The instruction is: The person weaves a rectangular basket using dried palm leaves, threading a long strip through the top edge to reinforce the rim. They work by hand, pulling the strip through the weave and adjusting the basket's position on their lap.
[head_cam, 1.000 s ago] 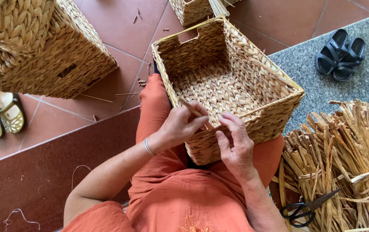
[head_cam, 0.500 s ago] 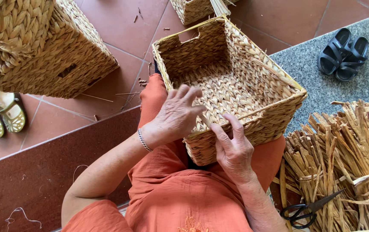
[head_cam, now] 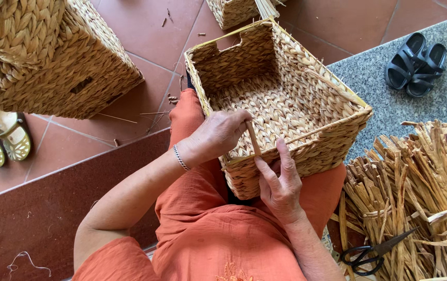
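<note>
A square woven straw basket [head_cam: 306,67] rests on my lap, its opening facing up. My left hand [head_cam: 218,136] reaches over the near rim and pinches a thin straw strand [head_cam: 253,139] that stands up from the rim. My right hand [head_cam: 280,179] presses on the outside of the near wall, thumb and forefinger at the base of the same strand. A thin bracelet sits on my left wrist. I wear orange clothes.
A large finished basket [head_cam: 41,62] lies at the upper left, a third basket [head_cam: 236,10] at the top. A bundle of dried straw [head_cam: 421,198] and black scissors [head_cam: 374,252] lie at my right. Black sandals [head_cam: 416,62] and light sandals [head_cam: 0,138] sit on the floor.
My left hand has closed from spread fingers over the rim to a pinch on the strand, pulling it upright. My right hand stays on the near wall.
</note>
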